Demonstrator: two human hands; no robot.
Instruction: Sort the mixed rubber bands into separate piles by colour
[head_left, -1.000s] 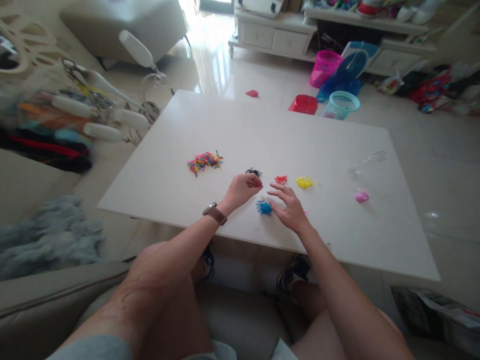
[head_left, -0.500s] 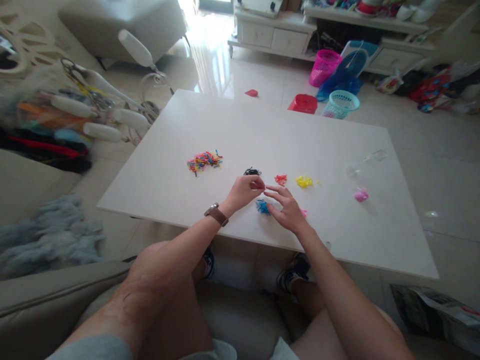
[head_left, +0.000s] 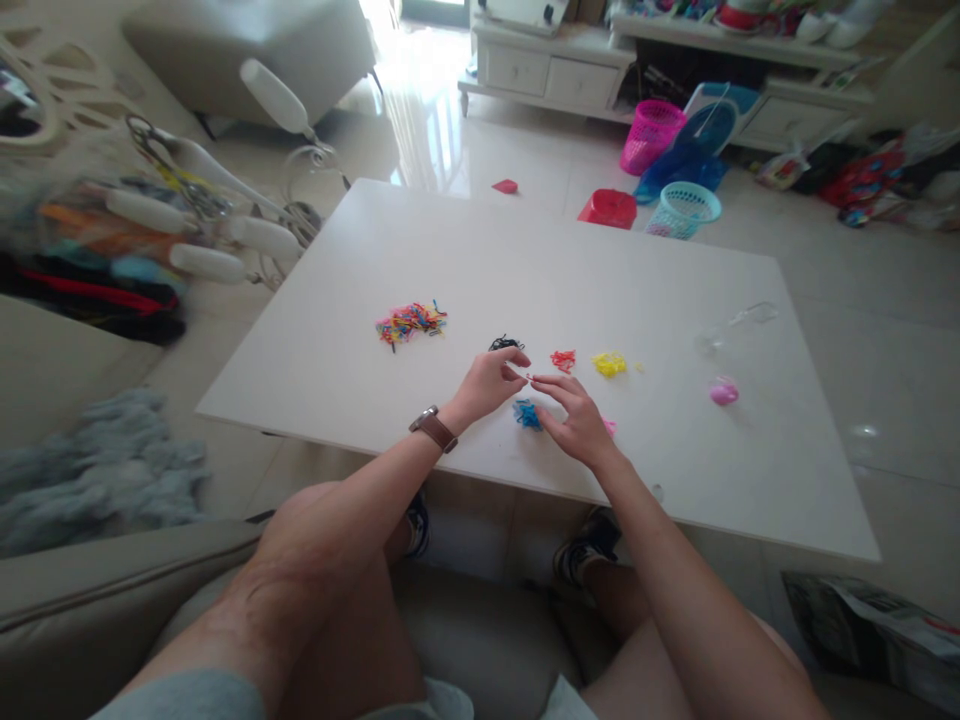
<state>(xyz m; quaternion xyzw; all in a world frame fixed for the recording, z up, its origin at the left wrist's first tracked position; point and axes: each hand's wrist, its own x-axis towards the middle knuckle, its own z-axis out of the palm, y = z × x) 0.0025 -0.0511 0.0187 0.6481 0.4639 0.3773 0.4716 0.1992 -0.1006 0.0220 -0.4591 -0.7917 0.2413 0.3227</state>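
Note:
Above the near half of the white table (head_left: 330, 350), my left hand (head_left: 491, 383), with a brown-strapped watch (head_left: 433, 428) on its wrist, has thumb and forefinger parted. My right hand (head_left: 574, 415) faces it, fingers stretched out and thumb apart. A tiny pale thing (head_left: 529, 377) shows where the fingertips nearly meet; its kind and which hand bears it are unclear. Small piles of thin, band-like pieces lie around: black (head_left: 506, 343), red (head_left: 563, 360), yellow (head_left: 610, 364) and blue (head_left: 527, 414). My right hand partly hides a pink pile (head_left: 610, 427).
A mixed-colour pile (head_left: 411, 322) lies to the left. Toward the right are a pink rounded object (head_left: 724, 393) and a clear container (head_left: 709, 343). A small clear piece (head_left: 658, 492) sits by the near edge. Beyond the table stand a red stool-like item (head_left: 609, 208) and a light-blue basket (head_left: 686, 210).
My left thumb and forefinger were pinched together and are now apart. My right hand has barely moved, and the piles look the same.

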